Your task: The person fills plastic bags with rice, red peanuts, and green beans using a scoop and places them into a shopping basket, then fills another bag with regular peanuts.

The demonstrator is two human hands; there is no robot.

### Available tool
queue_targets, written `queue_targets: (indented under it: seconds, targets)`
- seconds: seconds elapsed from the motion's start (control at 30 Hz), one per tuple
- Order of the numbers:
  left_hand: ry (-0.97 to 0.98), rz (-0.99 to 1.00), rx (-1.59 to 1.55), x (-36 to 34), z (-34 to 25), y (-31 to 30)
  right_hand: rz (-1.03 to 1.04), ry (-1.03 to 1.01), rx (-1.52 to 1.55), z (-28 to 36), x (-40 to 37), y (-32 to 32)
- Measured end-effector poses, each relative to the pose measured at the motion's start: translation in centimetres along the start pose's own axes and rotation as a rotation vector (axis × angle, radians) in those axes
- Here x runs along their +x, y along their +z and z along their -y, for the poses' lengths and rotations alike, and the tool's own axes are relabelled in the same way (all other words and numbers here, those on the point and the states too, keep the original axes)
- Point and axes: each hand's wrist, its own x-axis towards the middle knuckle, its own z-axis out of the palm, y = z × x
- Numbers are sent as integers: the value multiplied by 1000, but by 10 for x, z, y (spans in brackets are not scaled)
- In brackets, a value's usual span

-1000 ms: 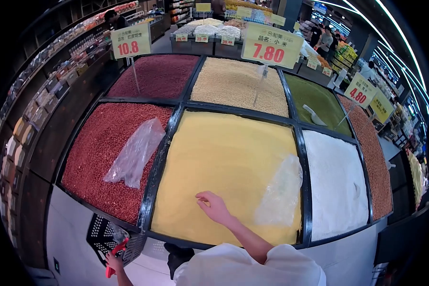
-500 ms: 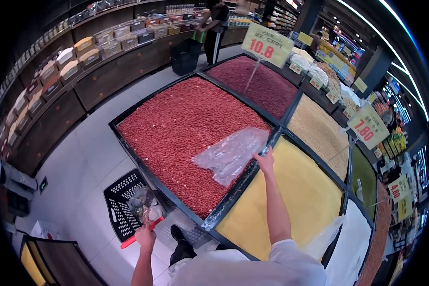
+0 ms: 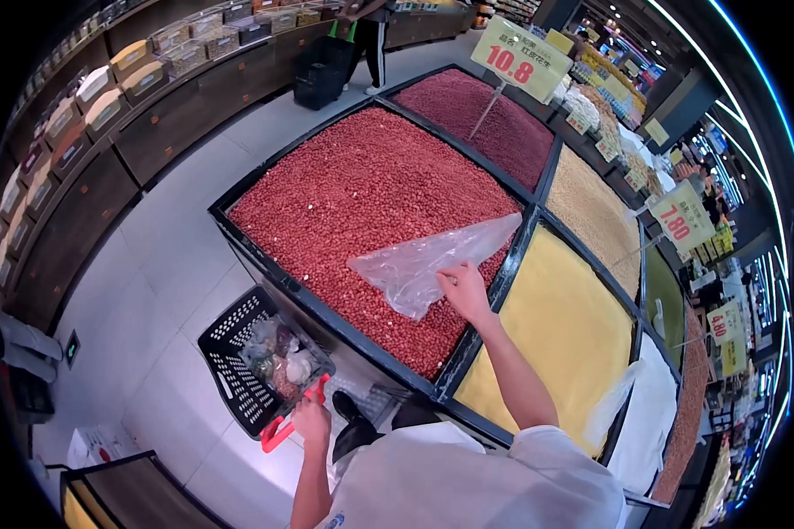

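My left hand [image 3: 311,416] is closed round the red handle [image 3: 278,434] of a black basket [image 3: 225,357], which holds bagged produce [image 3: 280,357]. A clear plastic bag [image 3: 415,264] lies over the red peanuts [image 3: 353,189] in the nearest bin. At the bag's right part, my right hand [image 3: 464,289] has its thumb and fingers pinched together on the plastic. Right of the peanuts is a bin of fine yellow grain [image 3: 551,339].
Dark red beans [image 3: 481,119] and pale grain [image 3: 591,212] fill the bins behind. Price signs [image 3: 520,60] stand on rods. A person [image 3: 368,44] with a black cart [image 3: 326,72] is at the back. Shelves of boxes [image 3: 172,115] line the left.
My right hand has come off the bin's edge, moved left over the peanuts and closed on the bag, which is now stretched out differently. The basket's handle has swung slightly right with my left hand.
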Motion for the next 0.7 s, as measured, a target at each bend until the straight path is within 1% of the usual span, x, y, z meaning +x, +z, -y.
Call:
queue_targets:
  seconds: [0.03, 0.1, 0.13, 0.17, 0.3, 0.4, 0.53, 0.57, 0.67, 0.7]
  targets:
    - [3, 7, 2, 5, 4, -2, 16, 36, 24, 13, -1, -11]
    - [8, -2, -6, 13, 12, -4, 8, 4, -13, 21, -8, -23]
    - [-5, 49, 33, 17, 16, -4, 0, -18, -31, 29, -9, -30]
    - [11, 44, 32, 19, 20, -5, 8, -53, -77, 41, -12, -41]
    - [96, -35, 23, 31, 31, -6, -101, -291, -210, 45, -31, -44]
    - [38, -35, -16, 37, 32, -7, -134, -371, -246, 66, -48, -41]
    - [35, -68, -10, 35, 31, -7, 191, -362, -384, 73, -81, -12]
    - [31, -63, -11, 34, 30, -8, 359, -337, -296, 72, -92, -8]
    - [19, -43, -3, 34, 31, -9, 413, -36, 209, 92, -92, -34]
    - [15, -34, 2, 33, 31, -8, 71, 31, 166, 78, -90, -46]
